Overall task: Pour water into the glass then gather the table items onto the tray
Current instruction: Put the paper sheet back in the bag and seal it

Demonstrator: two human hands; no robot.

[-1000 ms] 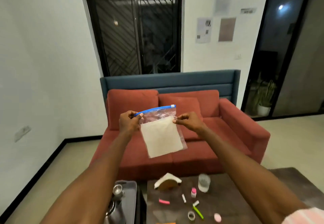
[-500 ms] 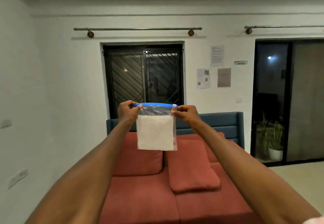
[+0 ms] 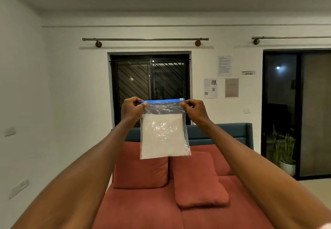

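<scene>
Head view looks across a room: a red sofa (image 3: 161, 202) with a blue backrest fills the lower middle, under a barred window (image 3: 150, 85) and a wall with taped papers. No glass, tray or worktop appears in this picture, so where the task's own things lie cannot be told from here.

Both arms reach straight out at chest height toward the sofa. Between them hangs a clear zip bag (image 3: 163, 130) with a white folded sheet (image 3: 162, 135) inside; the bag hangs down flat, facing the camera. Its long blue seal strip (image 3: 161, 101) runs level from side to side, stretched between the two hands.

The left hand (image 3: 132, 111) pinches the left top corner, fingers curled round the strip's end. The right hand (image 3: 195, 111) pinches the right top corner just below the small white slider (image 3: 181, 99), which sits at that end. So the slider lies nearest the right fingers, and the strip's axis runs straight toward the left hand. Judging by this, any sliding move would travel along that line, with the opposite hand anchoring the bag.
</scene>
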